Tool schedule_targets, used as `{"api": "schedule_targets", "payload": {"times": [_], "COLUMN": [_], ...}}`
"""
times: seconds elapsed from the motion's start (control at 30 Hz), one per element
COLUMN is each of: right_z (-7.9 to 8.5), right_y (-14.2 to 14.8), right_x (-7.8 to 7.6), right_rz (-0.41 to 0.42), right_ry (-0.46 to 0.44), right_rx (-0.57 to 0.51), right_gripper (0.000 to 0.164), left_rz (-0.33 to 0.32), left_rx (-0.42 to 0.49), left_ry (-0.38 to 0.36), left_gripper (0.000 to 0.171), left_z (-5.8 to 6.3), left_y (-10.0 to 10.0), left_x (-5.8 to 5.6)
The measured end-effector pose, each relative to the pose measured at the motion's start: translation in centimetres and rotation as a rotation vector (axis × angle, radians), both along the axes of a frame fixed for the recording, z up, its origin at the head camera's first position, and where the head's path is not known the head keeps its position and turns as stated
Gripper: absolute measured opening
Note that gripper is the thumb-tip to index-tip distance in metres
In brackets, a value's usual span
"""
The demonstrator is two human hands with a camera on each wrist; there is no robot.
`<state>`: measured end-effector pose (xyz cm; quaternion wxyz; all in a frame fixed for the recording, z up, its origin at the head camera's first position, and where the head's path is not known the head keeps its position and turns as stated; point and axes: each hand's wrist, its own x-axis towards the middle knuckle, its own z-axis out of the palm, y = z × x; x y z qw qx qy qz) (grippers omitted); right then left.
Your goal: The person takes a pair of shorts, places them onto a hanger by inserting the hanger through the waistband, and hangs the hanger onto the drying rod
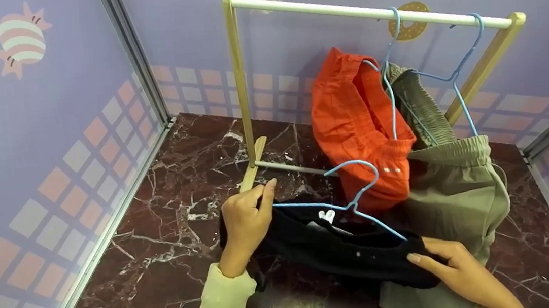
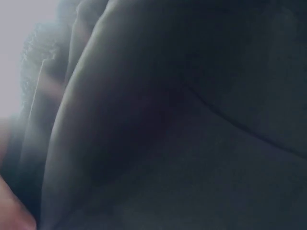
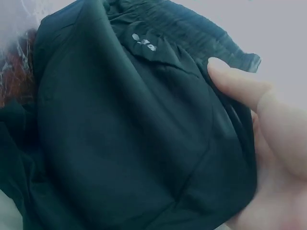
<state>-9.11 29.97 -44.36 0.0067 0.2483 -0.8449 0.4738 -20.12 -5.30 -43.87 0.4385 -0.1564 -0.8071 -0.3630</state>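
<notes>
Black pants [image 1: 337, 262] with an elastic waistband are held up in front of the rack, a light blue hanger [image 1: 354, 205] set inside the waist with its hook upward. My left hand [image 1: 247, 220] grips the left end of the waistband beside the hanger's arm, thumb pointing up. At the opposite end, my right hand [image 1: 457, 262] pinches the waistband between thumb and fingers. The right wrist view shows the gathered waistband and a small white logo [image 3: 144, 42] near the thumb. Dark cloth [image 2: 192, 153] fills most of the left wrist view, hiding the left fingers' grip.
Behind stands a wooden clothes rack with a white rail [image 1: 315, 9]. Orange shorts [image 1: 347, 115] and olive pants [image 1: 462, 190] hang from it on blue hangers, towards the right. Patterned wall panels [image 1: 46, 122] enclose the dark red marble-patterned surface [image 1: 160, 227].
</notes>
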Motion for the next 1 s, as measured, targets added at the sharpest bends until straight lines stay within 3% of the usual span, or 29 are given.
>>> {"api": "schedule_targets", "payload": {"times": [0.17, 0.4, 0.57, 0.73, 1.0], "right_z": [-0.5, 0.1, 1.0, 1.6, 2.5], "right_y": [-0.1, -0.5, -0.7, -0.7, -0.6], "right_x": [0.4, 0.9, 1.1, 1.4, 1.9], "right_rz": [0.134, 0.156, 0.164, 0.105, -0.013], "right_ry": [0.026, 0.118, 0.139, 0.17, 0.207], "right_rx": [-0.161, -0.25, -0.328, -0.349, -0.332], "right_gripper": [0.034, 0.038, 0.039, 0.037, 0.033], "left_rz": [0.003, 0.021, 0.003, -0.073, -0.084], "left_rx": [0.017, 0.041, 0.047, 0.04, 0.02], "left_ry": [0.021, 0.024, 0.008, -0.037, -0.107], "left_gripper": [0.05, 0.047, 0.034, 0.025, 0.062], "left_z": [-0.4, -0.6, -0.4, -0.3, -0.5], "left_y": [0.1, 0.3, 0.6, 0.9, 1.6], "left_x": [-0.1, -0.2, 0.0, 0.0, 0.2]}}
